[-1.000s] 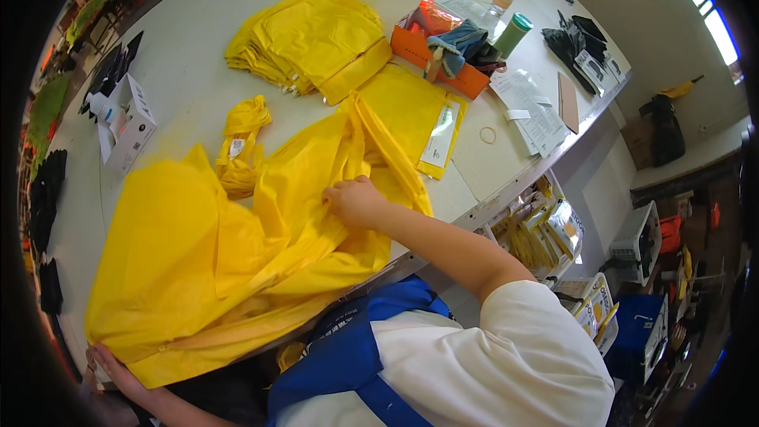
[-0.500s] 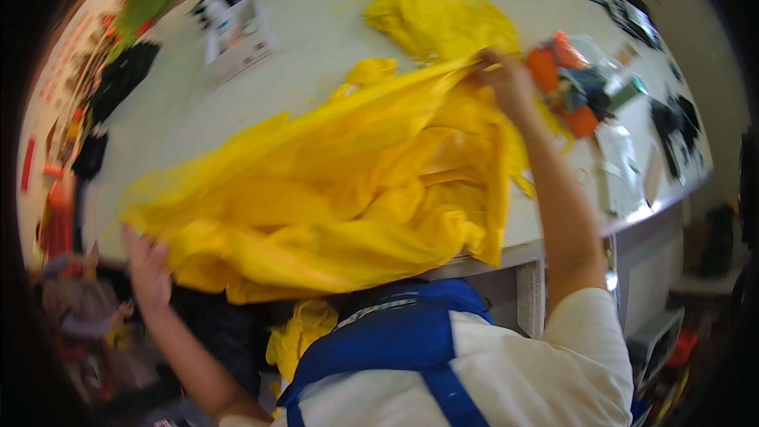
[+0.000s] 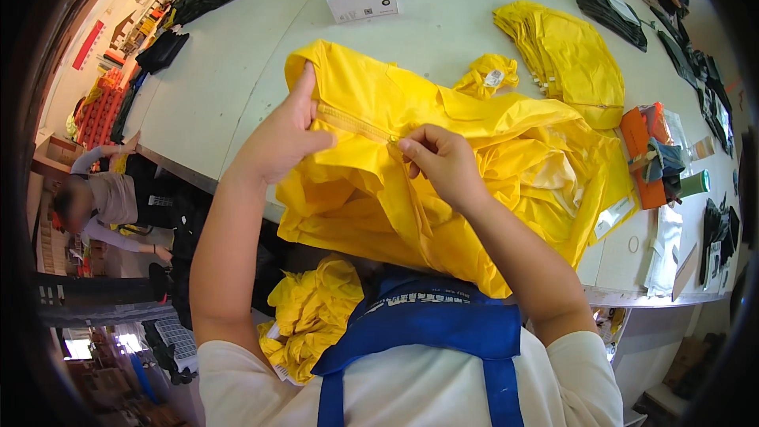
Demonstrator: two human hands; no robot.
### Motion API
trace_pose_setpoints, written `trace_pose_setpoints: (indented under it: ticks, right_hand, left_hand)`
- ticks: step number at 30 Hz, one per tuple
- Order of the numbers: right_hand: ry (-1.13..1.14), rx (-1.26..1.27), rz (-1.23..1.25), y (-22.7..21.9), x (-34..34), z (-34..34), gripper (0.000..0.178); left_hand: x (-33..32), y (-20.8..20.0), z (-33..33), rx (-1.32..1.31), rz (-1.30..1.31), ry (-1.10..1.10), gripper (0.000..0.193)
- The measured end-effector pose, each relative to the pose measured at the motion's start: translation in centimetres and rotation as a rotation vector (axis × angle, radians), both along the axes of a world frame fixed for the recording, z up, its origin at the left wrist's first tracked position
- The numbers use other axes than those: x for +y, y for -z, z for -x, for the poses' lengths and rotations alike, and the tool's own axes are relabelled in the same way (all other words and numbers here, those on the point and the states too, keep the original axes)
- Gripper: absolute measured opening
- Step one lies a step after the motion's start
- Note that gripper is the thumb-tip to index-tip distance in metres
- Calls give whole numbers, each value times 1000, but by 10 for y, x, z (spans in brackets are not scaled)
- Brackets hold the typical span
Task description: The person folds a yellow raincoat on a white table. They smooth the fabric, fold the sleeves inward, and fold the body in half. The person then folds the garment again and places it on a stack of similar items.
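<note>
A yellow jacket-like garment (image 3: 356, 190) of smooth, shiny cloth lies bunched over the table's near edge, part of it raised. A zipper (image 3: 352, 122) runs across its lifted portion. My left hand (image 3: 277, 134) grips the garment at the zipper's left end, fingers behind the cloth and thumb in front. At the zipper's other end, my right hand (image 3: 443, 162) pinches the zipper pull between thumb and forefinger. Loose folds spread to the right of my right hand, showing a paler inside and a white label (image 3: 613, 216).
Beyond the garment lie a small yellow bundle (image 3: 474, 79) and a stack of folded yellow garments (image 3: 577, 55). A white box (image 3: 364, 6) holds small items. An orange box (image 3: 648, 166) stands right. Yellow cloth (image 3: 316, 300) hangs below the table (image 3: 261, 55). Another person (image 3: 115, 198) is at left.
My hands have come closer together from a wide spread. The garment, earlier stretched between them, is now gathered, with its zipper facing up. The view has shifted.
</note>
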State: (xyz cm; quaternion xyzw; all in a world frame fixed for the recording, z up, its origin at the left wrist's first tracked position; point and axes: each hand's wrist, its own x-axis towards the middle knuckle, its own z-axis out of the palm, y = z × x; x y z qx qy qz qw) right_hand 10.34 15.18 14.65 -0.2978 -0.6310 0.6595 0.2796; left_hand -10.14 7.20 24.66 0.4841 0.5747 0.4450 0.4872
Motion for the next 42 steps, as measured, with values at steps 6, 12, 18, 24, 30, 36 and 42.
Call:
trace_pose_setpoints:
  ticks: [6, 12, 18, 24, 30, 36, 42]
  right_hand:
    - [-54, -391, -269, -32, 37, -50, 20]
    - [332, -694, -273, -50, 77, -204, 18]
    - [377, -604, -55, -44, 53, -293, 17]
    - [526, -596, -107, 26, -18, -253, 19]
    - [816, -318, 171, 109, -31, -216, 17]
    - [908, -448, 85, 103, -24, -266, 19]
    - [690, -453, 109, 25, -35, -277, 14]
  left_hand:
    - [42, -46, 12, 199, -351, -113, 62]
    - [72, -122, 49, 98, -452, -213, 58]
    - [41, -135, 104, 44, -289, -468, 65]
    - [26, -38, 110, 34, -79, -377, 62]
    - [7, -57, 143, 71, -168, -425, 64]
    - [19, -99, 206, 170, -263, -556, 54]
    - [-2, -44, 264, 16, 198, -403, 46]
